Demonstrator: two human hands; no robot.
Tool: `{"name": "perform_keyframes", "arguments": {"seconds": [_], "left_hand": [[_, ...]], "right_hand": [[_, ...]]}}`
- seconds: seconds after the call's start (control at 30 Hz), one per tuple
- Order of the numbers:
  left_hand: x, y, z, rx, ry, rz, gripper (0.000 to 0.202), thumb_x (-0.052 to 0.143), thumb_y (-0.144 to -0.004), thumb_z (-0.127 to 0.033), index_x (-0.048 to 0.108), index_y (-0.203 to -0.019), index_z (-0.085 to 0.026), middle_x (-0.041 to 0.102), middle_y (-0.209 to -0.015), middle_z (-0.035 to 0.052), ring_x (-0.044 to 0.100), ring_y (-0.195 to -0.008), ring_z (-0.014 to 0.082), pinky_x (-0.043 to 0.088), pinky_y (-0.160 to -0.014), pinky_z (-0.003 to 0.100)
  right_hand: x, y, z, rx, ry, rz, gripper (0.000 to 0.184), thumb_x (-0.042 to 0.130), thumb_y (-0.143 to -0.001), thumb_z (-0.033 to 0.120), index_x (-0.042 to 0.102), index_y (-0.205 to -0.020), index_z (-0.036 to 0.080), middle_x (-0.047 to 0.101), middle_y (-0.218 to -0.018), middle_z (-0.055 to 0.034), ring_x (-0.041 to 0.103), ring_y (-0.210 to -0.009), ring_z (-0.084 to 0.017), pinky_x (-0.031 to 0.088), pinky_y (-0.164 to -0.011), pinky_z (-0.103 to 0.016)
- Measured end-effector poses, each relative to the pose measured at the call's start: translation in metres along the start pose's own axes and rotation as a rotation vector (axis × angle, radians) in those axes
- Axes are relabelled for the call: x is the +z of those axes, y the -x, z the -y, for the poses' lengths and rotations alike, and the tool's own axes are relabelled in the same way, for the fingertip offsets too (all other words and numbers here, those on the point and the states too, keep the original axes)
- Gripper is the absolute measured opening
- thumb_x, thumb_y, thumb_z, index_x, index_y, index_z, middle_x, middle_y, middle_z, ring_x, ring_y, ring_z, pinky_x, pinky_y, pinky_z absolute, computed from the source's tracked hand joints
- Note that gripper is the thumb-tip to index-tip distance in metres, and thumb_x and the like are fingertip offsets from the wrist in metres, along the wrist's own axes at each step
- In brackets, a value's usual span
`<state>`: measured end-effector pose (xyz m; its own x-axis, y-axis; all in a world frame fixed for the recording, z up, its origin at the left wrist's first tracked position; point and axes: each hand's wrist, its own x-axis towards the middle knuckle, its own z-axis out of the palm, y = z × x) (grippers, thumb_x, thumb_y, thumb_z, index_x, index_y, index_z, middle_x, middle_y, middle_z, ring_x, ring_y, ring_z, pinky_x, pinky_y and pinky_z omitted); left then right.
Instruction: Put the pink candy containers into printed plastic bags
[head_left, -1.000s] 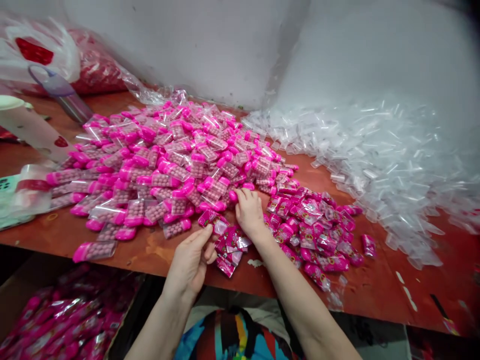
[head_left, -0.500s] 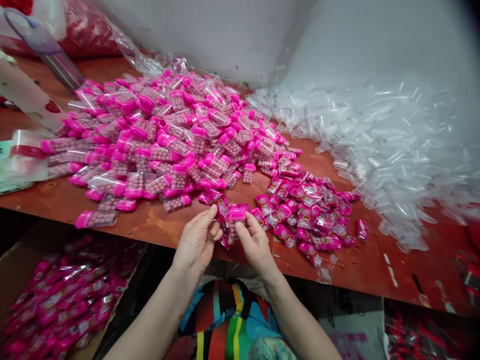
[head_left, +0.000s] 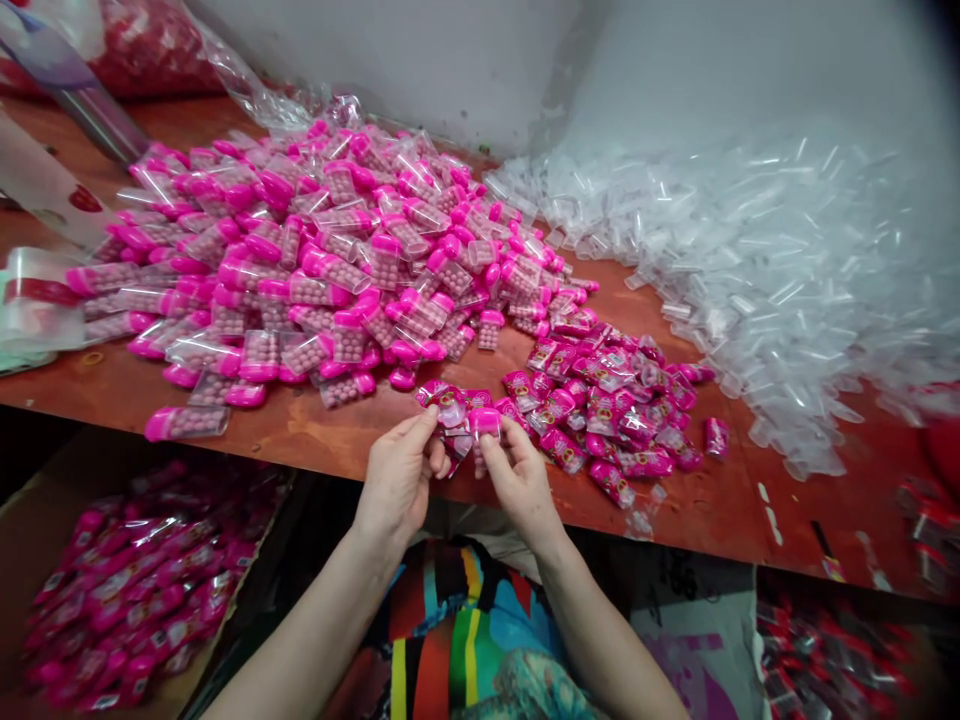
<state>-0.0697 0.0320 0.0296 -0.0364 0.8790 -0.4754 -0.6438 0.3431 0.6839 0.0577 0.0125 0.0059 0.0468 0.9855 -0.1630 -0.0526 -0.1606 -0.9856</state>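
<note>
My left hand (head_left: 397,475) and my right hand (head_left: 517,478) meet at the near edge of the red-brown table (head_left: 315,430). My right hand pinches a small clear candy container with a pink cap (head_left: 482,428). My left hand pinches a pink printed wrapper (head_left: 450,408) right beside it. Behind them lies a big heap of pink-capped candy containers (head_left: 322,250). A smaller heap of wrapped pink packets (head_left: 607,400) lies just to the right of my hands.
A large pile of clear plastic sleeves (head_left: 765,270) covers the table's right back part. A cardboard box of wrapped pink packets (head_left: 127,590) stands below the table at the left. Plastic bags (head_left: 45,300) sit at the far left. A grey wall runs behind.
My right hand came back from the heap holding a pink-capped container and met my left hand at the table edge. The view tilted down slightly.
</note>
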Motion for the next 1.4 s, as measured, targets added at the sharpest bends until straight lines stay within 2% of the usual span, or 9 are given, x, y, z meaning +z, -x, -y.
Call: {"name": "perform_keyframes", "arguments": {"seconds": [0.2,0.37,0.5,0.7,0.8,1.0,1.13,1.23,1.4], "left_hand": [[0.001,0.0,0.007,0.08,-0.098,-0.092,0.025,0.075,-0.073,-0.035,0.063,-0.066,-0.015,0.043,-0.04,-0.0065,0.037,-0.039,0.0064,0.031,-0.043,0.02],[-0.001,0.001,0.013,0.146,-0.198,-0.067,0.029,0.072,-0.077,-0.039,0.06,-0.062,-0.016,0.045,-0.041,-0.0058,0.04,-0.041,0.0073,0.032,-0.046,0.021],[0.0,0.003,0.015,0.134,-0.191,-0.034,0.035,0.071,-0.078,-0.039,0.055,-0.055,-0.017,0.045,-0.041,-0.005,0.04,-0.042,0.0077,0.032,-0.048,0.022],[0.002,0.006,0.014,0.09,-0.146,-0.057,0.03,0.069,-0.079,-0.039,0.059,-0.061,-0.017,0.046,-0.045,-0.0051,0.039,-0.043,0.0073,0.031,-0.047,0.021],[0.002,0.007,0.015,0.073,-0.144,-0.057,0.031,0.069,-0.079,-0.04,0.06,-0.061,-0.017,0.046,-0.045,-0.0051,0.039,-0.043,0.0077,0.031,-0.046,0.022],[-0.001,0.007,0.018,0.077,-0.133,0.007,0.034,0.067,-0.081,-0.04,0.058,-0.058,-0.017,0.046,-0.043,-0.004,0.041,-0.043,0.0086,0.033,-0.048,0.023],[-0.003,0.007,0.021,0.022,-0.103,0.018,0.035,0.069,-0.078,-0.04,0.056,-0.055,-0.017,0.046,-0.042,-0.0037,0.041,-0.042,0.0088,0.033,-0.047,0.024],[-0.004,0.006,0.021,0.026,-0.094,0.005,0.03,0.071,-0.077,-0.037,0.059,-0.059,-0.016,0.046,-0.042,-0.0044,0.041,-0.042,0.0081,0.032,-0.047,0.023],[-0.001,0.004,0.016,0.005,-0.027,-0.033,0.026,0.073,-0.075,-0.033,0.059,-0.061,-0.015,0.044,-0.041,-0.0054,0.038,-0.041,0.0066,0.031,-0.045,0.021]], "right_hand": [[-0.004,0.011,0.001,-0.023,-0.04,0.017,0.024,0.06,-0.088,0.036,0.062,-0.109,0.024,0.064,-0.086,-0.0008,0.057,-0.07,-0.015,0.05,-0.063,-0.026],[-0.008,0.019,0.003,-0.093,-0.077,0.045,0.022,0.056,-0.09,0.034,0.061,-0.108,0.023,0.067,-0.102,-0.0053,0.062,-0.087,-0.019,0.053,-0.076,-0.032],[-0.007,0.021,0.011,-0.23,0.04,0.105,0.027,0.054,-0.091,0.028,0.06,-0.117,0.025,0.064,-0.12,-0.0072,0.059,-0.111,-0.023,0.047,-0.097,-0.04],[-0.005,0.022,0.014,-0.453,0.319,0.148,0.03,0.054,-0.088,0.017,0.061,-0.116,0.025,0.06,-0.125,-0.0089,0.054,-0.12,-0.024,0.042,-0.104,-0.045],[-0.005,0.022,0.01,-0.454,0.341,0.123,0.03,0.054,-0.088,0.018,0.059,-0.116,0.025,0.058,-0.128,-0.0097,0.052,-0.123,-0.025,0.041,-0.105,-0.046],[-0.003,0.022,0.004,-0.379,0.22,0.062,0.027,0.052,-0.091,0.023,0.058,-0.117,0.025,0.055,-0.132,-0.0096,0.049,-0.127,-0.024,0.038,-0.108,-0.047],[-0.001,0.02,0.003,-0.37,0.195,0.048,0.022,0.052,-0.091,0.025,0.061,-0.111,0.024,0.053,-0.134,-0.0099,0.046,-0.129,-0.026,0.036,-0.109,-0.048],[-0.001,0.019,0.003,-0.379,0.22,0.022,0.021,0.053,-0.09,0.025,0.062,-0.108,0.023,0.051,-0.135,-0.0101,0.045,-0.129,-0.026,0.036,-0.109,-0.048],[-0.003,0.024,0.003,-0.41,0.215,0.059,0.02,0.054,-0.089,0.024,0.063,-0.107,0.024,0.052,-0.133,-0.0097,0.047,-0.127,-0.026,0.036,-0.108,-0.048]]}}
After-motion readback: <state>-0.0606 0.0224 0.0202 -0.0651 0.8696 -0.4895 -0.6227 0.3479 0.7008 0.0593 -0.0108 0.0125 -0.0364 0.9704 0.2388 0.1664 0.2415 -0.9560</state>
